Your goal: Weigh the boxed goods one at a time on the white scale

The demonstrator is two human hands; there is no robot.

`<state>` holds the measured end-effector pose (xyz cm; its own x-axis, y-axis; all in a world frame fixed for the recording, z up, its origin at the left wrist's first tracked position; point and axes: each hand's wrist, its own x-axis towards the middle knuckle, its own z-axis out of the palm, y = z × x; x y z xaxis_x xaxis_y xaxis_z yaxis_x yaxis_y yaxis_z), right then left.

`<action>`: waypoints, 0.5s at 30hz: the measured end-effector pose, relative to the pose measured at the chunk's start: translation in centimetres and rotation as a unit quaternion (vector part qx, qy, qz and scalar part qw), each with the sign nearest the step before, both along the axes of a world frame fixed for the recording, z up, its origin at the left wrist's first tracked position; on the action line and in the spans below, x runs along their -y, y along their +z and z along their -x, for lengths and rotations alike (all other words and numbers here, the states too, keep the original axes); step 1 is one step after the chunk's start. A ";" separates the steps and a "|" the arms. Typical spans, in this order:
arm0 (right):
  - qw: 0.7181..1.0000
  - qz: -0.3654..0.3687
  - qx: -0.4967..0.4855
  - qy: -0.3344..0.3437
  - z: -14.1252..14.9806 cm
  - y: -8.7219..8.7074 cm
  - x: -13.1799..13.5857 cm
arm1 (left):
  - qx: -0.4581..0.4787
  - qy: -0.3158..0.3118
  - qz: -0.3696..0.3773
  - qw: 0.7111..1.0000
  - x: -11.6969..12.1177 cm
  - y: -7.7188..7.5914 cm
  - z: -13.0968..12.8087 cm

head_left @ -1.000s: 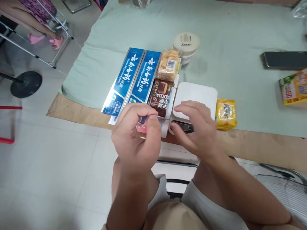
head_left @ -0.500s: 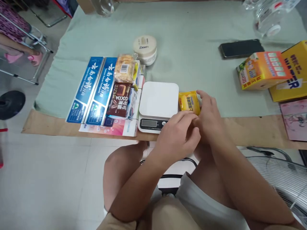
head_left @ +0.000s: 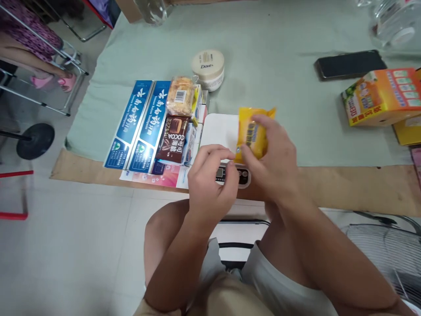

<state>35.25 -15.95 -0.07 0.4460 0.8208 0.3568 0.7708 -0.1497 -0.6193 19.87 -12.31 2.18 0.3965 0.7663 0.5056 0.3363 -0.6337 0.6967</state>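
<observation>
My right hand (head_left: 276, 153) grips a yellow snack packet (head_left: 245, 136) between thumb and fingers, over the right side of the white kitchen scale (head_left: 219, 127). Part of the scale's plate is hidden behind the packet, and I cannot tell whether the packet touches it. My left hand (head_left: 210, 180) hangs in front of the scale and covers part of its display. Its fingers curl loosely, with the thumb tip close to the index fingertip and nothing visible between them. Those fingertips are near the packet's left lower edge.
Left of the scale lie blue toothpaste boxes (head_left: 126, 127), a brown cocoa snack packet (head_left: 173, 138) and a clear-wrapped biscuit pack (head_left: 180, 96). A Dove jar (head_left: 208, 70) stands behind. To the right are a phone (head_left: 350, 65) and an orange box (head_left: 381, 96).
The yellow packet has been lifted from the table beside the scale and moved left over it in my right hand. My left hand has drawn left, away from the right. The view has shifted slightly.
</observation>
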 end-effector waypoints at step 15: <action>0.985 0.094 0.142 0.018 2.2 -1.1 -1.7 | 0.020 0.019 0.043 0.999 -0.8 0.5 1.8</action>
<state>33.02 -14.23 -1.20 0.3202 0.8977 0.3026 0.9158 -0.2116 -0.3414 18.06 -11.52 2.67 0.3467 0.8215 0.4527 0.3296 -0.5585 0.7612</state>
